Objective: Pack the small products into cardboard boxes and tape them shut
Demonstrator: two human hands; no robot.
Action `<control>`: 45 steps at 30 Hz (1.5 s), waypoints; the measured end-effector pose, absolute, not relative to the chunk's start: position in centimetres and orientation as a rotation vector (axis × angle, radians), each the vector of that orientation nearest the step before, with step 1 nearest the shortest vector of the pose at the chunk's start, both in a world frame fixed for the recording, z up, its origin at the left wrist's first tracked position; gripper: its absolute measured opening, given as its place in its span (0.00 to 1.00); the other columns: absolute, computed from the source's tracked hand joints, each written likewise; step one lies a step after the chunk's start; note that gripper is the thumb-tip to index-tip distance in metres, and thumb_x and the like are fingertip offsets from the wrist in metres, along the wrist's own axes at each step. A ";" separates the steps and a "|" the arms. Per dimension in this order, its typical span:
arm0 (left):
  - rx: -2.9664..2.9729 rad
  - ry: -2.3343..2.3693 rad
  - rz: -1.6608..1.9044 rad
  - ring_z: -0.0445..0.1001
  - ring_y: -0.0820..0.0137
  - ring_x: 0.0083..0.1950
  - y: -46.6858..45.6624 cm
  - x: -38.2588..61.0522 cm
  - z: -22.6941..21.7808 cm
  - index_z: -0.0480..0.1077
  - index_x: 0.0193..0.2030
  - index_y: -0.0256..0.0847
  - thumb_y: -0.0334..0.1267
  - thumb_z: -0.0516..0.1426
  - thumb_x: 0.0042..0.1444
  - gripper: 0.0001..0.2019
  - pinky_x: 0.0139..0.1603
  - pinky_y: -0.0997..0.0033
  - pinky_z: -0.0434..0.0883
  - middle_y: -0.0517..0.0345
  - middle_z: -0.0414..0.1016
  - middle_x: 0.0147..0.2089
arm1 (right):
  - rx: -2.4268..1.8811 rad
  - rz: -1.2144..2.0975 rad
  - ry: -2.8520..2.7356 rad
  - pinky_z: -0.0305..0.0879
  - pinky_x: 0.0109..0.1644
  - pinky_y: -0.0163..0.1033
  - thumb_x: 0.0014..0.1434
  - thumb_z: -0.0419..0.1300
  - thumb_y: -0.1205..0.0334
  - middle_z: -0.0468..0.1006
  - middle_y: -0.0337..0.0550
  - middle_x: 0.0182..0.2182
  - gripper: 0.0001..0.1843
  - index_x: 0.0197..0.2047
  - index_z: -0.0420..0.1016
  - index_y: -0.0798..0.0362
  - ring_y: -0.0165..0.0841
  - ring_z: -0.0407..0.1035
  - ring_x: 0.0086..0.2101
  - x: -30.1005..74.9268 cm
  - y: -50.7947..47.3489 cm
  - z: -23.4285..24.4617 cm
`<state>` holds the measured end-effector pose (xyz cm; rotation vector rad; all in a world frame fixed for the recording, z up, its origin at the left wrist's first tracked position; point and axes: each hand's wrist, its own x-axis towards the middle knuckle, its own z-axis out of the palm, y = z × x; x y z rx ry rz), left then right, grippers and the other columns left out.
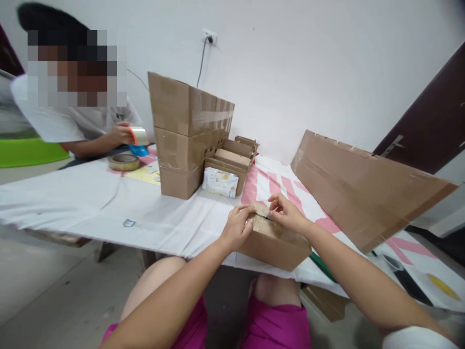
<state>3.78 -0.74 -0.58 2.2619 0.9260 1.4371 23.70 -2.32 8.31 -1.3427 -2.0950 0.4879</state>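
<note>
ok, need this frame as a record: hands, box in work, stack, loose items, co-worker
left_hand: left hand resting on the small box's top
right_hand: right hand at the same top, fingers bent; contact unclear
work_box: small box, top taped, dark slit between the hands, near the table edge
stack: box stack, three high
beside_stack: open boxes; white packet in front
loose: tape roll on the white cloth
right_side: large cardboard piece
co_worker: co-worker's hand on an orange-edged roll

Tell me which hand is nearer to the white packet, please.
Left: the left hand is in front of the white packet, slightly right; the right hand is farther to the right.
</note>
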 end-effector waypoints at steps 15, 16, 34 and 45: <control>2.226 0.892 1.452 0.65 0.58 0.56 -0.8 3.7 -0.4 0.66 0.53 0.40 0.36 0.49 0.58 0.16 0.57 0.53 0.63 0.49 0.72 0.51 | -1.219 -0.445 -2.465 0.66 0.42 0.44 0.58 0.51 0.72 0.77 0.50 0.36 0.13 0.46 0.67 0.55 0.40 0.70 0.37 19.3 -2.9 7.8; 2.228 0.894 1.447 0.65 0.58 0.56 -0.9 3.7 -0.4 0.66 0.52 0.40 0.37 0.49 0.58 0.16 0.57 0.53 0.63 0.49 0.72 0.51 | -1.230 -0.463 -2.447 0.66 0.41 0.44 0.58 0.50 0.72 0.77 0.50 0.35 0.12 0.46 0.67 0.55 0.40 0.70 0.36 19.1 -2.9 7.7; 2.278 0.968 1.435 0.66 0.58 0.56 -0.9 3.6 -0.4 0.69 0.50 0.41 0.35 0.50 0.55 0.16 0.57 0.52 0.62 0.50 0.73 0.48 | -1.537 0.416 -1.770 0.60 0.27 0.32 0.46 0.58 0.66 0.67 0.28 0.22 0.15 0.37 0.58 0.48 0.28 0.65 0.24 20.3 -0.3 5.8; 2.310 0.990 1.412 0.65 0.56 0.57 -1.1 3.5 -0.3 0.70 0.48 0.39 0.34 0.50 0.56 0.15 0.58 0.51 0.61 0.48 0.73 0.48 | -1.538 0.368 -1.754 0.57 0.26 0.33 0.46 0.56 0.65 0.66 0.29 0.22 0.13 0.36 0.57 0.48 0.29 0.63 0.23 21.5 -0.4 5.3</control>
